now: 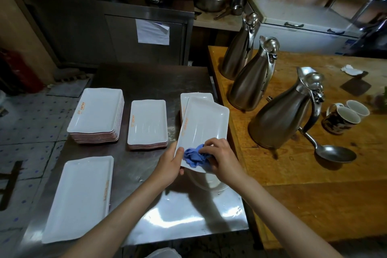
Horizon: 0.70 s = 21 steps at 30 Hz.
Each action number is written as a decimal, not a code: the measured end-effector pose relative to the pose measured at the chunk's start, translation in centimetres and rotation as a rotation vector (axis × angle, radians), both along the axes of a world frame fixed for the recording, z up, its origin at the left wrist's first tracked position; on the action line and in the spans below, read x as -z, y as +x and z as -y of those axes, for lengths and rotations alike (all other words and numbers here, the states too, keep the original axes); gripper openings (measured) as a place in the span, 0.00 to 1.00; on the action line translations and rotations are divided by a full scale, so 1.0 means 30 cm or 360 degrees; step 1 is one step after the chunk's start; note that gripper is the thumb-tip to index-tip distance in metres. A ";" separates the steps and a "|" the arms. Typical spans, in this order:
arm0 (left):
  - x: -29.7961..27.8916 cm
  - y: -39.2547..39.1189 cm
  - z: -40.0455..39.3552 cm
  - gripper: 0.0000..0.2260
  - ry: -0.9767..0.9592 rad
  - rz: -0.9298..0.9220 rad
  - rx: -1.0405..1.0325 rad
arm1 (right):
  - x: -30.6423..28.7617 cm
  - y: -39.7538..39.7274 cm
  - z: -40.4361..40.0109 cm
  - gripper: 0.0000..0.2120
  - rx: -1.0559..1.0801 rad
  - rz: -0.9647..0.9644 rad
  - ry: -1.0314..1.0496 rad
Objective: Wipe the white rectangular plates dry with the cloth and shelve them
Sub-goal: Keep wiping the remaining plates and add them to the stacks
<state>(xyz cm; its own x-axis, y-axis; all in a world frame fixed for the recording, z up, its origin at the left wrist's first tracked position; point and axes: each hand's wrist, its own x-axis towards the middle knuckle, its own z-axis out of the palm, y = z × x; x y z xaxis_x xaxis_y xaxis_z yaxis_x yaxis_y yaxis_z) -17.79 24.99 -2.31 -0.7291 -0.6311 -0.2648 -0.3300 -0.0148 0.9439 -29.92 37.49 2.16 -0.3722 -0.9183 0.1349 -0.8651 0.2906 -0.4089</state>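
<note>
Wiping step, mid-frame: left hand point(170, 162) grips the plate point(204, 123), right hand point(219, 158) presses the cloth point(193, 156); next, probably shelving.

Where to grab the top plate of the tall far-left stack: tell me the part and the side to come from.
Take the top plate by its near short rim, coming from the person's side, thumb on the raised rim and fingers under the lip. The stack lies flat with that short edge facing forward and steel table bare before it, so the near approach looks least obstructed.
</note>
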 end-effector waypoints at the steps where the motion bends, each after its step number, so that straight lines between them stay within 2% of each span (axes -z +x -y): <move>1: -0.001 0.002 0.000 0.09 0.0003 -0.0005 -0.0001 | 0.005 0.000 -0.008 0.16 -0.0023 -0.0022 -0.0004; 8: 0.008 0.005 -0.002 0.15 -0.0052 -0.0031 -0.0022 | 0.022 -0.019 -0.052 0.18 0.0009 -0.0061 -0.0043; 12: 0.010 0.014 0.002 0.16 0.0007 -0.0044 -0.0025 | 0.026 0.007 -0.061 0.10 0.0187 -0.0024 -0.0127; 16: 0.016 0.022 0.004 0.17 0.0124 -0.0062 -0.0037 | 0.027 0.057 -0.060 0.17 0.0387 0.0171 -0.0169; 21: -0.003 0.021 -0.009 0.15 0.0177 -0.0058 -0.0014 | 0.053 0.064 -0.041 0.17 0.0550 -0.0020 -0.0147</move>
<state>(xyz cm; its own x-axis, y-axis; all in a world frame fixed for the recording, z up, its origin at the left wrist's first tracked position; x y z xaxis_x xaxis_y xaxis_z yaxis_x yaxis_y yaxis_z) -17.16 25.27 -2.22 -0.7341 -0.6058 -0.3069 -0.2949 -0.1227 0.9476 -28.00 38.71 0.57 -0.6563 -0.7223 0.2179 -0.7274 0.5292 -0.4369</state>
